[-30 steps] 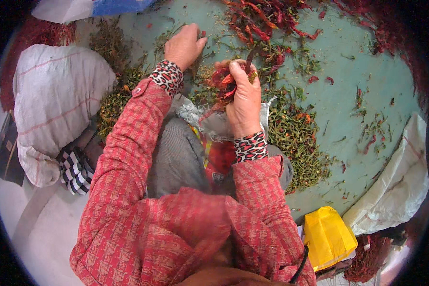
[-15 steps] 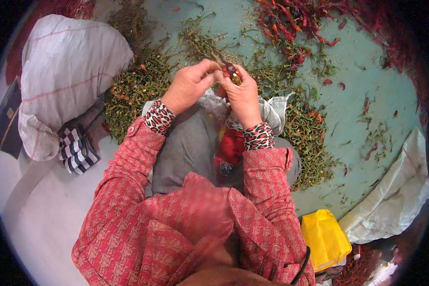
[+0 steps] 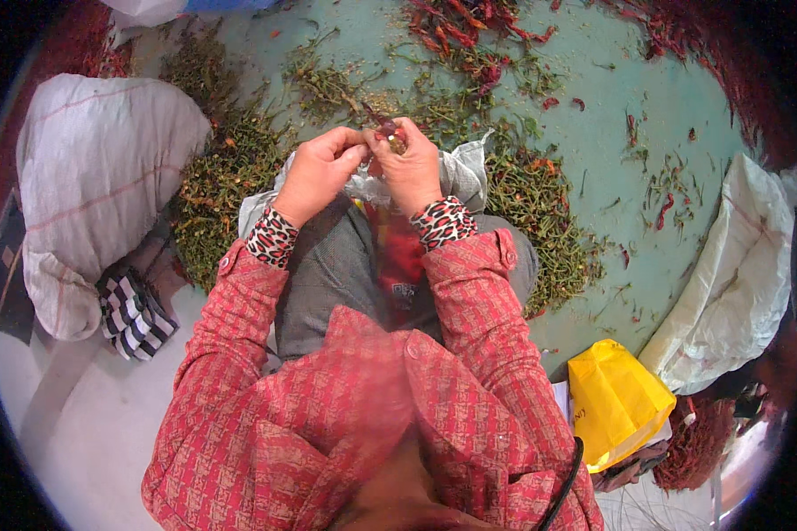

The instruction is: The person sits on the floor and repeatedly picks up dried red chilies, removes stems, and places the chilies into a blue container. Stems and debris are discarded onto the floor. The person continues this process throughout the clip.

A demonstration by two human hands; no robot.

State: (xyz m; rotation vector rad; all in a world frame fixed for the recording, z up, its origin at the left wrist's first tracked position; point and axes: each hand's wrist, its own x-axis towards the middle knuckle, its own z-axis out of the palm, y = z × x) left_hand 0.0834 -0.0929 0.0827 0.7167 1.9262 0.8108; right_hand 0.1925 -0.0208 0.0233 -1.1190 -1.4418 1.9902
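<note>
Two hands meet above my lap: my left hand and right hand pinch one chili at the fingertips. Pull crooked and it may tear, or slip down into the stem pile beside my knee.

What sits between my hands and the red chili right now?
Nothing visible does. The left hand and right hand meet at the red chili, pinching it above the lap, over the grey-white sack.
</note>
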